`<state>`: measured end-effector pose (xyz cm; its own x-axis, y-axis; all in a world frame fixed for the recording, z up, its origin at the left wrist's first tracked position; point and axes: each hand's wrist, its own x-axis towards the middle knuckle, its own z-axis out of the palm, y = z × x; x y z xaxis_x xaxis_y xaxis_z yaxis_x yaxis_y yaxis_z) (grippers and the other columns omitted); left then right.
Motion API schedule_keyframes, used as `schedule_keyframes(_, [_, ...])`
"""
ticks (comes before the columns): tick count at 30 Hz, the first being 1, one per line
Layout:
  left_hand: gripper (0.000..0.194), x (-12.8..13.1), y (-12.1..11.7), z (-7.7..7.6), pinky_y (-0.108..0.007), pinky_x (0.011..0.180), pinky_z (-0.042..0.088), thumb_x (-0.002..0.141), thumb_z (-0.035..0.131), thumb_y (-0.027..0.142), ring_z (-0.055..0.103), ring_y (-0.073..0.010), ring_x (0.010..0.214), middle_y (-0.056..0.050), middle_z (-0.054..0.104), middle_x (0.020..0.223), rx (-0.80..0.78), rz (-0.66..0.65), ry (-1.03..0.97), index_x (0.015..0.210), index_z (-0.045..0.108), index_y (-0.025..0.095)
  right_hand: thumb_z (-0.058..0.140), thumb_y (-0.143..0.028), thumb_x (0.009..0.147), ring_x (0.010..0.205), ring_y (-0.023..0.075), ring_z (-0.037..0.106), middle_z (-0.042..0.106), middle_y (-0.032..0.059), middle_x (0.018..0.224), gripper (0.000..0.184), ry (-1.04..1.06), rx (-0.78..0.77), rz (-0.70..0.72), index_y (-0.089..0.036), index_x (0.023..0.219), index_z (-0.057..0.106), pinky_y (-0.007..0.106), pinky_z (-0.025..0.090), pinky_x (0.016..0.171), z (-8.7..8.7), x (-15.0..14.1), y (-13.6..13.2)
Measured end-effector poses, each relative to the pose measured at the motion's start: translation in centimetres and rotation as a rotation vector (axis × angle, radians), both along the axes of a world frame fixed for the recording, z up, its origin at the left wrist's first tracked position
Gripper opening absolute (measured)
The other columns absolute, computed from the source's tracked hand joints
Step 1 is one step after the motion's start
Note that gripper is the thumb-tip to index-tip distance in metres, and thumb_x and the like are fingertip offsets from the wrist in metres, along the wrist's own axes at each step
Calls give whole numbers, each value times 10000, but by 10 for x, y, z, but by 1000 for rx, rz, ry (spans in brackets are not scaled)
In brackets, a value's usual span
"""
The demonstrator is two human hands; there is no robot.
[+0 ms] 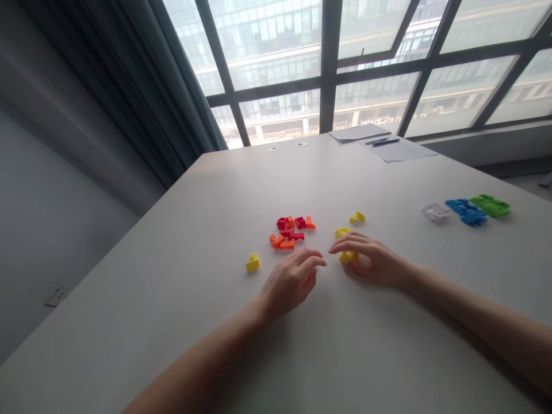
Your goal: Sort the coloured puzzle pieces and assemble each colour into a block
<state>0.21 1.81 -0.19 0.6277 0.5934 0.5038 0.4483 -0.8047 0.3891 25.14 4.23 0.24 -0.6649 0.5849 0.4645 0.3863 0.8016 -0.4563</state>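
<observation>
My left hand (293, 279) hovers low over the white table, just in front of the red and orange pieces; its fingers are loosely bent and apart, with nothing visible in them. To the right, my right hand (375, 261) arches over a yellow plastic piece (347, 256). Its fingers are spread, and the thumb is beside that piece; whether they touch is unclear. Another yellow piece (342, 232) lies just beyond its fingertips. Red blocks (297, 236) and orange blocks (287, 245) form a mixed cluster ahead of my left hand. A lone yellow block (253, 263) sits left of it.
One more yellow piece (357, 217) lies farther back. At the right are white pieces (435, 212), blue pieces (468, 211) and green pieces (490, 205). Papers (403, 152) with a blue pen (385, 142) rest at the table's (172, 322) far edge, by the window.
</observation>
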Motion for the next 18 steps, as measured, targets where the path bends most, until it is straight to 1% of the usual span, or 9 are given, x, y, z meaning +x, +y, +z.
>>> schedule_keyframes(1, [273, 0, 0, 0, -314, 843, 534, 875, 445, 49, 638, -175, 983, -85, 647, 1105, -4, 0, 2, 1066, 580, 191, 545, -188, 881, 1002, 213, 602, 671, 81, 1065, 299, -22, 33, -17, -257, 1166, 605, 368, 498, 880, 0, 1, 0])
schedule_keyframes(3, [273, 0, 0, 0, -314, 850, 531, 875, 448, 47, 633, -176, 993, -87, 643, 1112, -16, -2, 6, 1070, 576, 188, 590, -269, 880, 1003, 233, 601, 665, 89, 1065, 234, -94, 115, -95, -246, 1111, 615, 387, 490, 869, 1, 3, 2])
schedule_keyframes(5, [270, -1, 0, -1, -316, 857, 529, 874, 449, 45, 631, -178, 999, -89, 641, 1112, -19, -7, 4, 1069, 573, 184, 620, -370, 871, 943, 246, 612, 668, 92, 1012, 210, -180, 189, -184, -226, 1024, 623, 397, 484, 829, 1, 6, 3])
schedule_keyframes(7, [265, -1, 0, -1, -316, 858, 528, 876, 447, 46, 632, -178, 998, -91, 642, 1104, -14, -14, -2, 1065, 573, 181, 612, -429, 874, 866, 238, 620, 673, 84, 953, 233, -248, 231, -233, -213, 961, 615, 391, 478, 794, 2, 9, 4])
schedule_keyframes(11, [257, 0, 0, 0, -310, 841, 533, 882, 441, 51, 638, -175, 983, -93, 644, 1097, -5, -20, -8, 1058, 575, 182, 580, -435, 896, 775, 205, 610, 675, 65, 917, 226, -295, 258, -222, -215, 929, 619, 371, 468, 770, 2, 13, 6])
schedule_keyframes(18, [246, 0, 0, 0, -311, 834, 537, 887, 443, 60, 641, -173, 972, -97, 649, 1093, -9, -24, -14, 1051, 581, 182, 580, -377, 903, 792, 190, 622, 679, 69, 956, 173, -198, 199, -140, -228, 956, 648, 349, 498, 769, 0, 14, 7])
